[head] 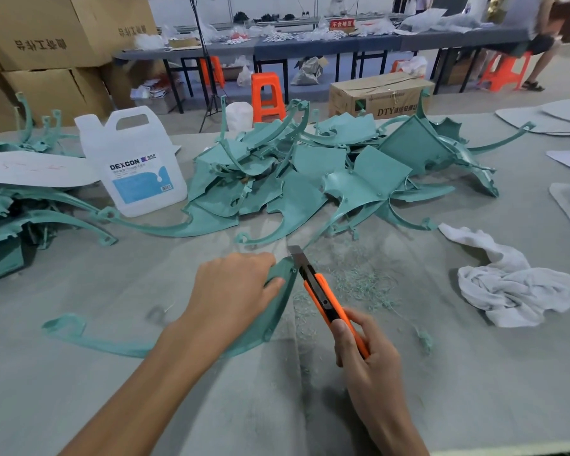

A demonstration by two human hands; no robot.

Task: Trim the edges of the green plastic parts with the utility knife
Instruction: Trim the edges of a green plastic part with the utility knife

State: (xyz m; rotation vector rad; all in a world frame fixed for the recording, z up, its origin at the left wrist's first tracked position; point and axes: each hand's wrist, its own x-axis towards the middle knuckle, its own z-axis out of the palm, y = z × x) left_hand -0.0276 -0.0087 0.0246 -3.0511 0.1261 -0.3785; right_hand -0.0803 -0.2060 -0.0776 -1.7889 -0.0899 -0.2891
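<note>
The green plastic part [279,319], near the middle of the table's [474,390] near edge, looks light, thin and springy. The left hand [234,287] grips its broad upper end beside the cut. The right hand [366,353] wraps the utility knife [326,299]; the left forearm hides the part's middle, and blade contact is unclear.

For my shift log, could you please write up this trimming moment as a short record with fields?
left hand: holds the curved green part down on the table
right hand: grips the orange utility knife, blade out beside the part's top end
waiting: pile of green parts behind
debris: green shavings right of the knife
other: white jug, white cloth
</note>
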